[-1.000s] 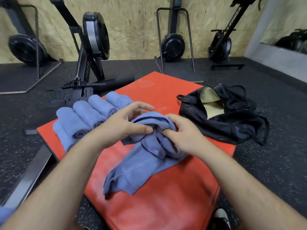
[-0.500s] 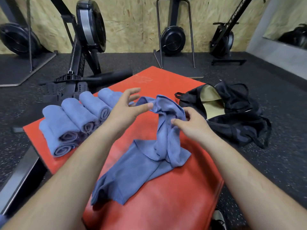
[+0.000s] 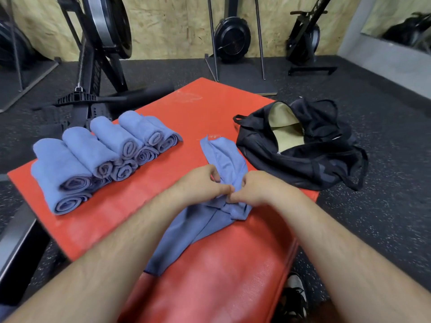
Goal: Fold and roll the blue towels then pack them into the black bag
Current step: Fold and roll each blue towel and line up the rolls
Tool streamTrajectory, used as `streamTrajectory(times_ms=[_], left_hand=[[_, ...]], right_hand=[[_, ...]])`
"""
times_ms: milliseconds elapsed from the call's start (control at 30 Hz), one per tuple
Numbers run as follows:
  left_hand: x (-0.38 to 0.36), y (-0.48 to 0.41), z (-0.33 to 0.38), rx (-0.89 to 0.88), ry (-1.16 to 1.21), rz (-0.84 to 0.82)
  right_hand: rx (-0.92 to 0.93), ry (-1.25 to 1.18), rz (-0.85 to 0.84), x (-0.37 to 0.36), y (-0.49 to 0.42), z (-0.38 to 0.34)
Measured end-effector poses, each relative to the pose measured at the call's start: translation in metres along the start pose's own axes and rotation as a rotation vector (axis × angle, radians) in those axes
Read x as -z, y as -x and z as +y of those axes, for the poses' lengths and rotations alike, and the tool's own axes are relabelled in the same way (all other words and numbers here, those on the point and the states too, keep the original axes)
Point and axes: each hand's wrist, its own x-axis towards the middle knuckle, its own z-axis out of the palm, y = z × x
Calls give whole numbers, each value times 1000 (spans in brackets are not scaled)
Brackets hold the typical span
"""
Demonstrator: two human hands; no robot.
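Pad (image 3: pixel 198 106) holds towel rolls (image 3: pixel 105 155), loose towel (image 3: pixel 198 229), perhaps bag (image 3: pixel 291 164).

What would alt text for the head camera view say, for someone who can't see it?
The left hand and right hand pinch a loose blue towel lying on a red mat. Rolled blue towels are stacked on the mat's left side; an open black bag lies at its right edge.

Soft, even indoor light, moderately bright. The fingers (image 3: pixel 210 170) are slightly motion-blurred; a faint sheen lies on the red mat (image 3: pixel 221 276) nearer than them; lines far from them bow.
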Motion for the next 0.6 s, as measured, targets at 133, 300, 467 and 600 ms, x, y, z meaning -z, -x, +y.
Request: streamTrajectory(times_ms=[133,300,467,600], left_hand=[[-3,7,4,-27,-40,-5],[-11,4,-8,-135,-135,3],[-6,4,-3,-162,-44,212],[12,13,-1,-125,188,362]], right_hand=[[-15,39,-51,-1,4,-3],[39,-9,41,5,5,1],[0,-405,172,10,10,14],[-45,-684,366,7,14,27]])
